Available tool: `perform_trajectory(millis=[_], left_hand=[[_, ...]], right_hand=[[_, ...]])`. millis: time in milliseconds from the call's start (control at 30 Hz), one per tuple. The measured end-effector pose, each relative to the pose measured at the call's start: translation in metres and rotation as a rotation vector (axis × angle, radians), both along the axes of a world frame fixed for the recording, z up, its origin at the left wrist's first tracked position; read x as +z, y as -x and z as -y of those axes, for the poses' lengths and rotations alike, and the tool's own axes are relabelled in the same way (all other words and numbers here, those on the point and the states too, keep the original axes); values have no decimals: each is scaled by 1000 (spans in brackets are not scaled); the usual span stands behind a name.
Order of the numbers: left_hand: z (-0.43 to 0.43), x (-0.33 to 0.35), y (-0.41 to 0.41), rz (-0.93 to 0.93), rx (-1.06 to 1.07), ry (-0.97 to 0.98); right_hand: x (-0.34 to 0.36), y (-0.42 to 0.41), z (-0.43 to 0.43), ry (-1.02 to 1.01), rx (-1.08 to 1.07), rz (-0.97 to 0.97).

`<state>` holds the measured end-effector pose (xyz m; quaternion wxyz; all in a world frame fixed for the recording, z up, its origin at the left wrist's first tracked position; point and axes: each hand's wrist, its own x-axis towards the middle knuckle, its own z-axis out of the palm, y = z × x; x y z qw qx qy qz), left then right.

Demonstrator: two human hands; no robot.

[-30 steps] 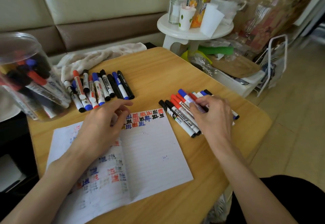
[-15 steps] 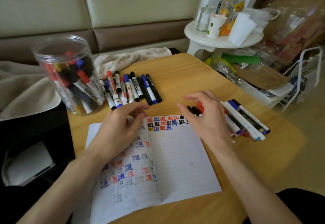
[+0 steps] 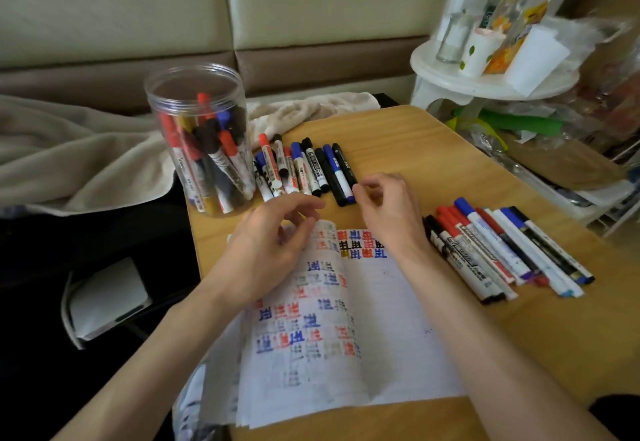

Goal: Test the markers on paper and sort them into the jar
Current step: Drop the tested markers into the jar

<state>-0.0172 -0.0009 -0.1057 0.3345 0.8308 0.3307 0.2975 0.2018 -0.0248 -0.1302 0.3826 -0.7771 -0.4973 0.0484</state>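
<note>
A clear plastic jar (image 3: pixel 197 135) holding several red, blue and black markers stands at the table's far left corner. Beside it lies a row of markers (image 3: pixel 304 170). A second group of markers (image 3: pixel 502 250) lies at the right. Lined paper (image 3: pixel 381 336) with red, blue and black test marks covers the table's near middle. My left hand (image 3: pixel 266 250) rests on the paper's upper left part, fingers loosely curled, holding nothing. My right hand (image 3: pixel 388 212) hovers at the near ends of the row's blue and black markers, fingers loosely bent, nothing in it.
The wooden table (image 3: pixel 415 139) ends just left of the jar. A beige blanket (image 3: pixel 69 156) lies on the sofa behind. A white stool (image 3: pixel 485 80) with cups and bottles stands at the back right, above bins and bags (image 3: pixel 571 170). A white device (image 3: pixel 107 298) lies low left.
My right hand has left the right-hand marker group and moved left to the near ends of the far row. My left hand stays on the paper. The view has swung left.
</note>
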Motion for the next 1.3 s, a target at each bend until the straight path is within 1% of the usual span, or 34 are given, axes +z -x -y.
perform_trajectory(millis=[100,233,333,433,500,633,700,800,900,1067,1167,1300], left_hand=[[0,1,-2,2,-6,-12],[0,1,-5,19,-8,-22],[2,1,-9,10,-15,-27],[7,4,-16,46,-35,-14],[12,4,-23,72,-47,14],[24,4,-43,88,-56,63],[27,3,-52,128,-74,84],[29,-1,-61,128,-28,72],[29,-5,-64,99,-17,54],[30,-8,-62,-18,-122,-197],[32,-10,-61,-31,-163,-234],[31,-7,-61,-55,-199,-208]], right_hand=[[-2,2,-5,59,-39,90],[2,2,-3,114,-112,119],[15,3,12,78,-184,127],[28,5,37,4,-193,124],[36,7,55,-69,-146,32],[41,19,86,-209,51,-295],[34,24,96,-238,120,-337],[22,24,104,-172,153,-341],[19,18,114,-60,212,-414],[27,2,123,-167,68,-703],[29,4,124,-157,27,-769],[33,3,126,-149,34,-800]])
